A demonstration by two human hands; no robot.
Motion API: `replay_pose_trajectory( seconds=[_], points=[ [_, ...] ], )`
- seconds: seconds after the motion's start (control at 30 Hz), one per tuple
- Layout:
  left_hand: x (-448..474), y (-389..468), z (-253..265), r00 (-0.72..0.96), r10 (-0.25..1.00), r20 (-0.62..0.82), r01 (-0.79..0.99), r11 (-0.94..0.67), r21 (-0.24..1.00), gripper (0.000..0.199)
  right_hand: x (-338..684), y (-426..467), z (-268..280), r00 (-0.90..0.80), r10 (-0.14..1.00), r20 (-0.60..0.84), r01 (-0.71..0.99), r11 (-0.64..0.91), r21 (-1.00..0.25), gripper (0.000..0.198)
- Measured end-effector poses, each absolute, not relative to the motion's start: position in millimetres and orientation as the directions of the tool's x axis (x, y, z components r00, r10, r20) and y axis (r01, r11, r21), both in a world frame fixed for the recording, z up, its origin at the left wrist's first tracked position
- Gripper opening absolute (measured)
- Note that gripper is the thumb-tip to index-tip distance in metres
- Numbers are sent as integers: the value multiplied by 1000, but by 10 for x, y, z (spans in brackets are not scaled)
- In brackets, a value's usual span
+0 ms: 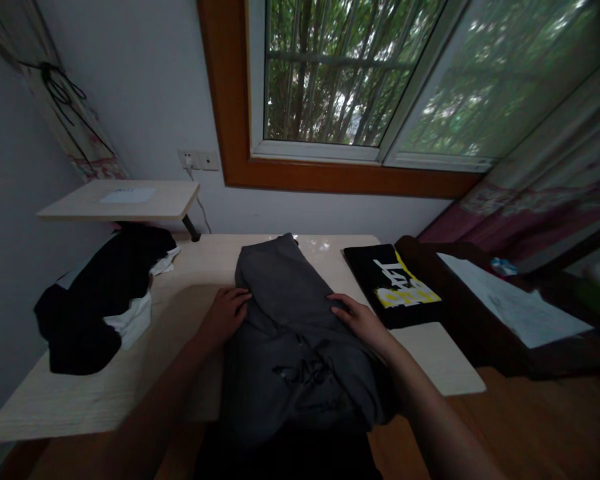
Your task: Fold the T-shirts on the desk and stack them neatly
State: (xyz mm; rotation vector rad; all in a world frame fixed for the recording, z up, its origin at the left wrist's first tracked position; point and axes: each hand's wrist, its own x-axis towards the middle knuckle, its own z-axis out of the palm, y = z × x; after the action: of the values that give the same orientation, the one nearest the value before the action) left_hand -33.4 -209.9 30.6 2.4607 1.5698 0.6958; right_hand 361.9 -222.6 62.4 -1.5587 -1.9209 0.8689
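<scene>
A dark grey shirt (285, 280) with black lettering lies in the middle of the table, and its near part hangs over the front edge. My left hand (229, 310) is at the shirt's left edge, its fingers bent and closed on the cloth. On the opposite edge, my right hand (357, 320) grips the fabric between thumb and fingers. The cloth is narrower at the far end and has loose creases near the lettering. To the right of it lies a folded black shirt (365, 273) with a white and yellow print.
A heap of black and white clothes (100, 300) sits on the left of the pale table (180, 380), partly under a small raised shelf (170, 200). A wall socket (199, 160) is behind. On the right stands dark furniture with a pale sheet (510, 300) on it.
</scene>
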Motion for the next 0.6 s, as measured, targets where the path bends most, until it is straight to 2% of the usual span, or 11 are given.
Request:
replay_pose_trajectory(
  seconds=[0.1,0.23,0.4,0.47,0.6],
  points=[
    [-268,-2133,300,373,876,306,814,-467,344,37,3803,-2234,657,-186,982,-7,670,122,-732,38],
    [-386,-2174,259,368,880,301,829,-457,323,36,3848,-2260,617,-270,962,-44,721,172,-671,42],
    [-568,-2179,284,375,882,286,829,-457,323,32,3677,-2288,683,-250,958,138,855,285,-434,36],
    [-585,-2129,319,370,888,273,828,-449,337,30,3529,-2312,776,-275,945,176,869,323,-376,31],
    [-501,-1906,382,362,898,249,816,-434,382,33,3131,-2406,953,-412,910,33,835,392,-387,32]
  ],
)
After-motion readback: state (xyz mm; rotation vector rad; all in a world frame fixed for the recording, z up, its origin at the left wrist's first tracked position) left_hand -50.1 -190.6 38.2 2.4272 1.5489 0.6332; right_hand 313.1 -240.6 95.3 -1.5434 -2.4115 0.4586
